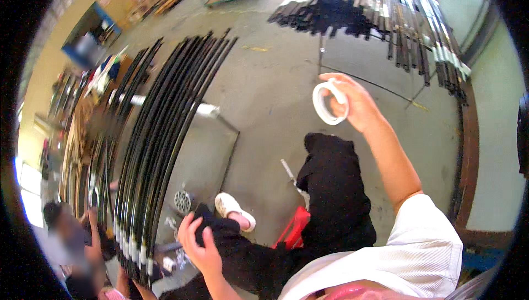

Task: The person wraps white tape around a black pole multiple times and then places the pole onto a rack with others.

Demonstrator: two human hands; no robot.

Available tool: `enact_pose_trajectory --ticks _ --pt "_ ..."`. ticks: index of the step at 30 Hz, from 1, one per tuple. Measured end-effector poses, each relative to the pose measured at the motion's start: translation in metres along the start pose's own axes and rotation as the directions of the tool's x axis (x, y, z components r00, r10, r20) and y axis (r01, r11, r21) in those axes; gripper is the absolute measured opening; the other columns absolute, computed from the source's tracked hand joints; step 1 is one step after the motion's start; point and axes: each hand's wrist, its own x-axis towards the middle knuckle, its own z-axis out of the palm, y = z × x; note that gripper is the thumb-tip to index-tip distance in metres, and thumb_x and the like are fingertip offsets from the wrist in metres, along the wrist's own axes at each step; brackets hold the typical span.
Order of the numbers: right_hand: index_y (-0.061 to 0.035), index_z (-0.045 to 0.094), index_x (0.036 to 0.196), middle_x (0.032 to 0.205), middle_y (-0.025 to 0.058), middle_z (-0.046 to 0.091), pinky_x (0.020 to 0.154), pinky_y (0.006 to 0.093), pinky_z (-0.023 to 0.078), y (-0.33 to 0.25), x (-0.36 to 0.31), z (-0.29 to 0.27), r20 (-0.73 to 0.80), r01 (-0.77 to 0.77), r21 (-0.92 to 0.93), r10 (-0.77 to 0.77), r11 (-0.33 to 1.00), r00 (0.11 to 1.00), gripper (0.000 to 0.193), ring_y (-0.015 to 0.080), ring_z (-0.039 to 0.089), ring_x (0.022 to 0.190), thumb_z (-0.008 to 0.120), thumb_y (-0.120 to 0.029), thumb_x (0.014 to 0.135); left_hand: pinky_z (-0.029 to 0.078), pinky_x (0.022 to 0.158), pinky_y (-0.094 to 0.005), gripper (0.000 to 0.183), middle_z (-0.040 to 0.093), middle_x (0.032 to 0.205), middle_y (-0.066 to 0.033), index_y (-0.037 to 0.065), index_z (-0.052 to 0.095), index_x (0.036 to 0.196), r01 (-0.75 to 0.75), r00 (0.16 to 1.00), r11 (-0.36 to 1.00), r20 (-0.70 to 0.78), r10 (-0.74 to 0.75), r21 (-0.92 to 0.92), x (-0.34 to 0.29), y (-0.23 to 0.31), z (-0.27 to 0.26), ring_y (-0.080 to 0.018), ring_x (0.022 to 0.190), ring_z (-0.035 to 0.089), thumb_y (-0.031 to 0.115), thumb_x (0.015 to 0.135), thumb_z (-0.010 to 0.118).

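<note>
A roll of white tape [318,103] is in my right hand [352,101], raised above the floor, its ring facing left with the fingers around its upper rim. Lower down, my left hand [201,247] has its fingers apart and nothing in it. It is beside my knee in black trousers [220,234], to the right of a row of long black tubes [165,118]. White bands [132,249] wrap the near ends of these tubes. The tubes lie side by side on a metal frame rack [234,134].
Another rack at the far right carries many dark tubes [352,16]. A person [71,239] is at the near left, by the tube ends. A round grille [183,201] and a red object [297,227] are near my legs. Cartons and scrap pile along the left wall.
</note>
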Motion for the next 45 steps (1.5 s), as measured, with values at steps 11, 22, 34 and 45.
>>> enact_pose_trajectory --ticks 11,22,34,45 --pt "-0.0126 0.042 0.104 0.079 0.0090 0.051 0.053 0.0337 0.040 -0.033 -0.015 -0.260 -0.820 0.377 0.172 -0.079 0.910 0.566 0.052 0.0184 0.048 0.059 0.062 -0.053 0.078 0.044 0.081 -0.0419 0.010 0.062 0.088 -0.0098 0.005 0.064 0.078 -0.163 0.955 0.845 -0.135 0.265 0.510 -0.038 -0.043 0.012 -0.0284 0.087 0.056 0.003 0.082 0.055" --pt "-0.0095 0.055 0.096 0.068 0.0026 0.057 0.043 0.0297 0.037 -0.051 -0.016 -0.288 -0.608 0.250 0.247 -0.051 0.936 0.792 0.041 0.0135 0.045 0.046 0.063 -0.047 0.082 0.044 0.084 -0.0432 0.013 0.062 0.088 -0.0117 0.005 0.064 0.081 -0.179 0.977 0.866 -0.015 0.210 0.467 -0.046 -0.051 0.006 -0.0303 0.089 0.057 -0.001 0.075 0.054" --pt "-0.0076 0.059 0.090 0.070 -0.0033 0.054 0.045 0.0186 0.031 -0.013 -0.053 -0.132 -0.540 0.278 -0.334 -0.424 0.901 0.727 0.019 0.0017 0.043 0.054 0.059 -0.027 0.090 0.043 0.079 -0.0390 0.010 0.059 0.081 -0.0119 0.001 0.057 0.081 -0.222 0.970 0.958 -0.058 0.235 0.182 -0.026 -0.025 0.025 -0.0315 0.080 0.055 -0.004 0.074 0.055" --pt "-0.0001 0.056 0.094 0.077 0.0023 0.058 0.064 0.0263 0.044 0.076 -0.112 0.110 0.449 0.450 -0.480 -0.230 0.753 0.864 0.023 0.0115 0.054 0.071 0.063 -0.010 0.074 0.036 0.101 -0.0404 0.086 0.039 0.138 -0.0176 0.007 0.017 0.144 0.061 0.884 0.455 0.260 0.389 -0.888 0.090 0.143 0.048 -0.0264 0.117 0.049 0.029 0.079 0.068"
